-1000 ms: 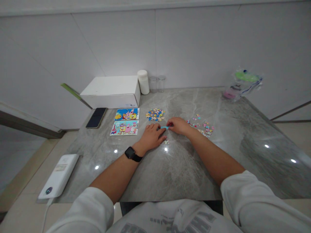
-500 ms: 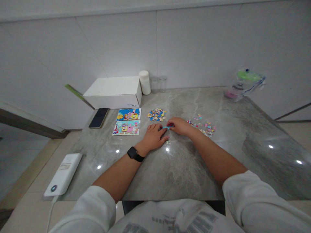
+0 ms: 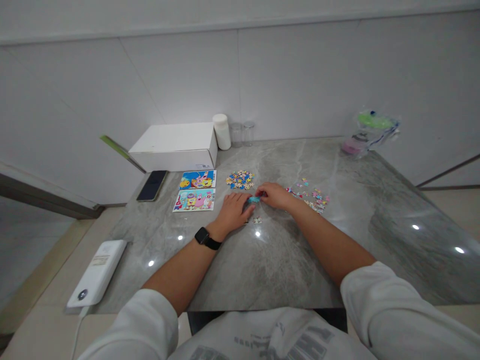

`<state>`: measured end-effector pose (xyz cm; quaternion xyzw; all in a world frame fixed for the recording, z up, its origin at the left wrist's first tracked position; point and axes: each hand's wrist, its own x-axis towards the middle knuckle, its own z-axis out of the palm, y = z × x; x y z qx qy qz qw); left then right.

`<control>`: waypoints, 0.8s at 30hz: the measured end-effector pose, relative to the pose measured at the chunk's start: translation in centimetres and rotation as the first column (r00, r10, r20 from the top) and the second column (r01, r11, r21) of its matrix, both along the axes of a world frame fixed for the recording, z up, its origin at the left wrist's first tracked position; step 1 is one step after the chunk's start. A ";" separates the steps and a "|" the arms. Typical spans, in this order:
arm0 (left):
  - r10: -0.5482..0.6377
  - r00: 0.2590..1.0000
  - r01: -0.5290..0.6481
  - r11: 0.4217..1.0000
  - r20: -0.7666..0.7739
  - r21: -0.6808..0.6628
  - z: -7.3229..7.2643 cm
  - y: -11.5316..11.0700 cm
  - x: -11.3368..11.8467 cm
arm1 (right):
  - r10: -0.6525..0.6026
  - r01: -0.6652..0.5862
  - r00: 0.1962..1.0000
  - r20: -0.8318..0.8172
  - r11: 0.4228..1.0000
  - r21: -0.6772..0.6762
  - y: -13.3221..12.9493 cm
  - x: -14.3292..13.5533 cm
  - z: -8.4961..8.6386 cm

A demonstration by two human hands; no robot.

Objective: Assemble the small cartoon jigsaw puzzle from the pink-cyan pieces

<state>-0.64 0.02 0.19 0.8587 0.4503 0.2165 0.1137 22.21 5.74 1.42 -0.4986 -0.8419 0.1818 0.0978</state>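
Observation:
Light-blue jigsaw puzzle pieces [image 3: 254, 199] lie in a short strip on the grey table between my two hands. My left hand [image 3: 233, 211] rests on the table with its fingers stretched out, fingertips at the strip's left end. At the right end, my right hand [image 3: 274, 195] is closed in a pinch on a puzzle piece, which its fingers mostly hide. A few loose puzzle pieces [image 3: 257, 220] sit just below, close to my left thumb. Mixed puzzle pieces [image 3: 318, 200] are scattered right of my right hand, partly behind the forearm.
Beyond my hands is a pile of blue-and-yellow puzzle pieces [image 3: 240, 179]. Two cartoon picture cards [image 3: 194, 200], a phone [image 3: 152, 185] and a white power bank [image 3: 98, 272] lie left. Behind stand a white box [image 3: 172, 145], a white bottle [image 3: 222, 132] and clear glasses [image 3: 248, 134].
My left thumb has drawn back to the left, uncovering more of the loose pieces below it. The right hand stays pinched at the blue strip. The camera view has shifted slightly.

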 end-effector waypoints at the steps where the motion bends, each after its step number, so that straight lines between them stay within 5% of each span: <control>1: 0.005 1.000 -0.005 1.000 0.012 0.006 0.0 0.0 0.0 | -0.010 0.010 1.000 -0.001 1.000 0.006 0.1 0.0 0.0; 16: 0.074 0.995 -0.077 0.996 0.067 0.050 0.3 0.2 -0.2 | -0.044 0.045 0.999 -0.012 0.997 0.067 0.2 0.1 -0.3; 24: 0.059 0.996 -0.064 0.996 0.070 0.065 0.2 0.4 -0.3 | -0.166 0.219 0.933 -0.320 0.966 0.137 0.4 3.1 4.0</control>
